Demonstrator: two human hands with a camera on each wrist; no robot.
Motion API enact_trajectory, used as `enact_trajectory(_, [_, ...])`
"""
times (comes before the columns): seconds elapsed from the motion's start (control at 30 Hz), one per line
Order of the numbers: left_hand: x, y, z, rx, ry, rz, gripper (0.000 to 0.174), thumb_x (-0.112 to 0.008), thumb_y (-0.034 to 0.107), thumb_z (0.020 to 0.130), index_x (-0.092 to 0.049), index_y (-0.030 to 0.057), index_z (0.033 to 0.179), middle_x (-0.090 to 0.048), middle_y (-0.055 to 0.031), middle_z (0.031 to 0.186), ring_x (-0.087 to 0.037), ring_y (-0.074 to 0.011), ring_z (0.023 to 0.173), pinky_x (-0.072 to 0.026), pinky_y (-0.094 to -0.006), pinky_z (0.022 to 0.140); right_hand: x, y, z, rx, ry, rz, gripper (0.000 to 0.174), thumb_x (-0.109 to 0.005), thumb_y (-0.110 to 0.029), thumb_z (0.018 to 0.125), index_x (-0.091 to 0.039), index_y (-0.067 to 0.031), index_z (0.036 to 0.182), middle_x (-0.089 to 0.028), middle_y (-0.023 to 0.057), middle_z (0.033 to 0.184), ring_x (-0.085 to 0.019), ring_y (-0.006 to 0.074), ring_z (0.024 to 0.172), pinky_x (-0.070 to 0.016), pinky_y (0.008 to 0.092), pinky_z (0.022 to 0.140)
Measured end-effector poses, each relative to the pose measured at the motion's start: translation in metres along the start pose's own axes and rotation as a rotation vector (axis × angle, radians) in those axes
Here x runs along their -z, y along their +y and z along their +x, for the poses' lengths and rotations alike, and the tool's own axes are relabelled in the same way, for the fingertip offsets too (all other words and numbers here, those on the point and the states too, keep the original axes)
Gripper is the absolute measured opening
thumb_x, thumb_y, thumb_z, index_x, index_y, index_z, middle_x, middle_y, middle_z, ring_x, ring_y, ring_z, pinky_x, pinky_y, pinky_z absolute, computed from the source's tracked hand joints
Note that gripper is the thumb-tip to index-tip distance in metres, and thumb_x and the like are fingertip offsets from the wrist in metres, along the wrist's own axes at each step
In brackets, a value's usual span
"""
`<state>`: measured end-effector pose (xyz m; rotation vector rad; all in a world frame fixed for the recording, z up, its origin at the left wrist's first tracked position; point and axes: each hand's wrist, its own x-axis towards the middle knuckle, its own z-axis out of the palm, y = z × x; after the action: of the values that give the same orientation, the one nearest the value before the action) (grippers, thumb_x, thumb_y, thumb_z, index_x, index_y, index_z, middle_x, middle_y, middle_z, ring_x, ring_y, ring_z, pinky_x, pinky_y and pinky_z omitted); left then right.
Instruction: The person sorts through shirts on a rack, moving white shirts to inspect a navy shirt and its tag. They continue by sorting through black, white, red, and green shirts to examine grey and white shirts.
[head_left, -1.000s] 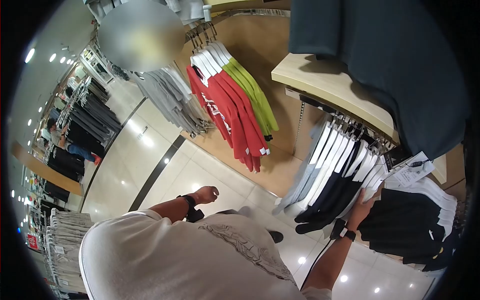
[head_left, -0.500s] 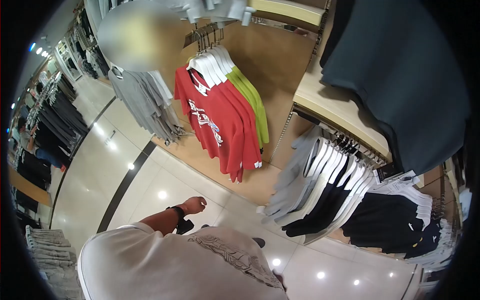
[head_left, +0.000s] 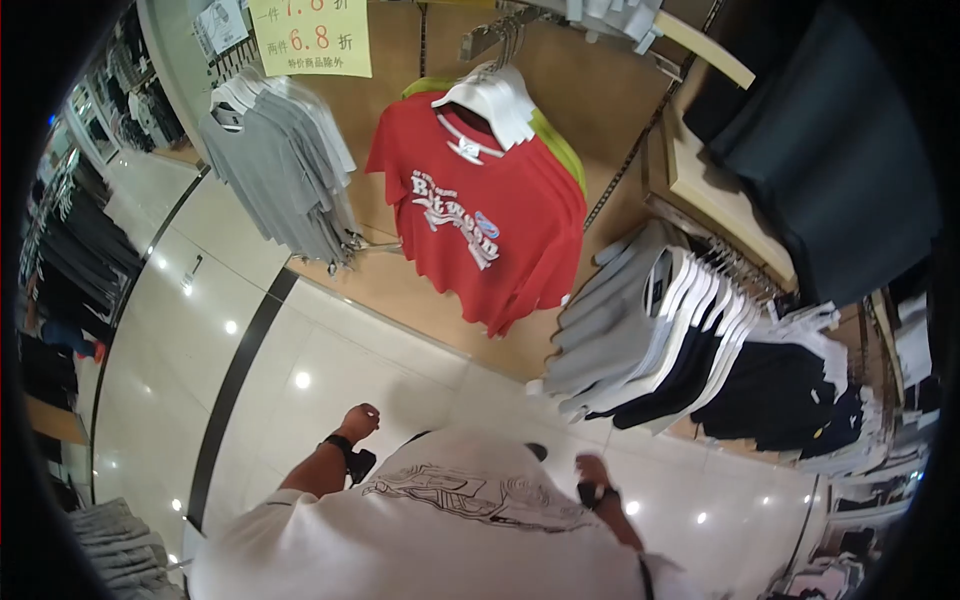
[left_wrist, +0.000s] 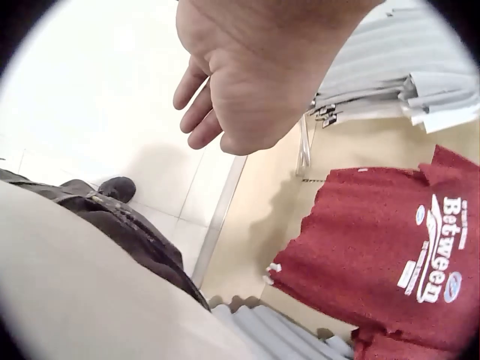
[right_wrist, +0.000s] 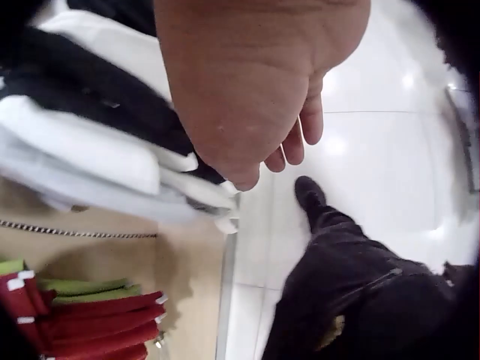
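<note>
My left hand [head_left: 359,422] hangs at my side over the pale floor, fingers loosely curled around nothing. In the left wrist view the palm [left_wrist: 255,82] faces the camera, with grey shirts and a red T-shirt [left_wrist: 375,247] beyond it. My right hand [head_left: 592,468] hangs on the other side, holding nothing. Its fingers [right_wrist: 312,120] droop loosely in the right wrist view, near the hems of hanging white and black shirts [right_wrist: 90,82]. Ahead of me the red printed T-shirt [head_left: 480,230] hangs on white hangers [head_left: 490,105], a green one partly hidden behind it.
Grey T-shirts [head_left: 270,165] hang at the left under a yellow price sign [head_left: 315,40]. To the right, more shirts [head_left: 650,330] hang below a wooden shelf [head_left: 730,200] and a large dark garment [head_left: 840,160]. Folded-looking grey clothes [head_left: 115,550] show at lower left. Glossy tiles [head_left: 400,350] cover the floor.
My right hand has let go of the white and black shirts at the right and dropped to my side. The view has turned so the red T-shirt sits nearer and more central.
</note>
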<state>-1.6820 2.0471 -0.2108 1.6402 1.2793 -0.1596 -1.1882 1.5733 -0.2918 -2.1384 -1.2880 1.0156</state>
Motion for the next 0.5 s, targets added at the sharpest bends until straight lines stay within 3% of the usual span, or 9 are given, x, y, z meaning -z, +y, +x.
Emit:
enact_trajectory(0.07, [0.006, -0.042, 0.014, -0.088, 0.073, 0.015, 0.023, -0.064, 0.021, 0.092, -0.069, 0.0024, 0.105, -0.076, -0.0134, 0.083, -0.075, -0.0235, 0.081, -0.0584, -0.0359, 0.079, 0.043, -0.089, 0.066, -0.225, -0.096, -0.277, 0.022, -0.057, -0.018, 0.095, -0.066, -0.0052, 0.110, -0.067, 0.0131, 0.105, -0.064, 0.0284, 0.100, -0.0503, 0.0484, 0.086])
enact_trajectory(0.1, [0.013, -0.047, 0.008, -0.056, 0.153, -0.041, 0.030, -0.061, 0.028, 0.094, -0.068, 0.0015, 0.106, -0.075, -0.0149, 0.085, -0.074, -0.0299, 0.087, -0.0577, -0.0390, 0.083, 0.033, -0.065, 0.102, 0.145, 0.079, -0.757, 0.020, -0.055, -0.020, 0.097, -0.063, -0.0064, 0.110, -0.064, 0.0147, 0.105, -0.062, 0.0328, 0.098, -0.0493, 0.0481, 0.086])
enact_trajectory(0.13, [0.014, -0.058, 0.006, -0.064, 0.275, 0.040, 0.035, -0.059, 0.032, 0.094, -0.068, 0.0007, 0.108, -0.075, -0.0165, 0.087, -0.073, -0.0352, 0.089, -0.0567, -0.0416, 0.085, 0.026, -0.070, 0.130, 0.156, 0.412, -0.271, 0.020, -0.052, -0.022, 0.098, -0.063, -0.0058, 0.102, -0.065, 0.0183, 0.096, -0.062, 0.0395, 0.095, -0.0486, 0.0506, 0.083])
enact_trajectory(0.17, [0.014, -0.081, 0.014, -0.119, 0.367, 0.286, 0.034, -0.065, 0.029, 0.091, -0.068, -0.0004, 0.108, -0.074, -0.0178, 0.092, -0.072, -0.0327, 0.086, -0.0554, -0.0425, 0.084, 0.061, -0.160, 0.134, 0.012, 0.341, -0.115, 0.018, -0.056, -0.021, 0.096, -0.062, -0.0054, 0.103, -0.065, 0.0199, 0.096, -0.062, 0.0405, 0.095, -0.0482, 0.0505, 0.081])
enact_trajectory(0.3, [0.025, -0.147, -0.003, -0.021, 0.308, 0.093, 0.034, -0.060, 0.027, 0.094, -0.068, 0.0007, 0.115, -0.073, -0.0211, 0.104, -0.069, -0.0382, 0.097, -0.0546, -0.0482, 0.082, 0.058, -0.292, 0.125, -0.118, 0.312, -0.260, 0.033, -0.050, -0.033, 0.104, -0.062, -0.0029, 0.113, -0.068, 0.0224, 0.100, -0.065, 0.0321, 0.090, -0.0522, 0.0426, 0.080])
enact_trajectory(0.33, [0.003, -0.150, -0.034, -0.458, 0.298, 0.679, 0.034, -0.062, 0.030, 0.091, -0.070, 0.0028, 0.109, -0.072, -0.0179, 0.109, -0.066, -0.0337, 0.109, -0.0507, -0.0521, 0.093, 0.112, -0.343, 0.192, -0.060, 0.404, -0.396, 0.039, -0.047, -0.037, 0.108, -0.062, -0.0031, 0.120, -0.069, 0.0233, 0.103, -0.067, 0.0290, 0.090, -0.0542, 0.0392, 0.080])
enact_trajectory(0.37, [-0.023, -0.203, 0.017, -0.697, 0.602, 0.084, 0.032, -0.059, 0.030, 0.093, -0.070, 0.0045, 0.110, -0.072, -0.0149, 0.108, -0.064, -0.0341, 0.111, -0.0485, -0.0517, 0.100, 0.109, -0.335, 0.213, 0.376, 0.722, -0.352, 0.042, -0.044, -0.036, 0.109, -0.058, -0.0066, 0.135, -0.068, 0.0213, 0.117, -0.067, 0.0270, 0.106, -0.0532, 0.0393, 0.093])
enact_trajectory(0.4, [-0.048, -0.200, -0.006, -0.786, 0.865, 0.095, 0.032, -0.059, 0.030, 0.093, -0.070, 0.0045, 0.110, -0.072, -0.0149, 0.108, -0.064, -0.0341, 0.111, -0.0485, -0.0517, 0.100, 0.118, -0.351, 0.254, 0.730, 0.782, -0.142, 0.038, -0.046, -0.026, 0.108, -0.055, -0.0082, 0.140, -0.065, 0.0205, 0.129, -0.063, 0.0259, 0.121, -0.0497, 0.0403, 0.103])
enact_trajectory(0.5, [0.229, -0.012, 0.187, -0.999, 1.129, 0.689, 0.030, -0.061, 0.028, 0.095, -0.071, 0.0041, 0.110, -0.073, -0.0157, 0.110, -0.068, -0.0279, 0.107, -0.0534, -0.0462, 0.094, 0.225, -0.480, 0.380, 0.848, 1.086, 0.011, 0.031, -0.055, -0.019, 0.102, -0.058, -0.0070, 0.130, -0.066, 0.0143, 0.113, -0.063, 0.0231, 0.102, -0.0524, 0.0388, 0.087])
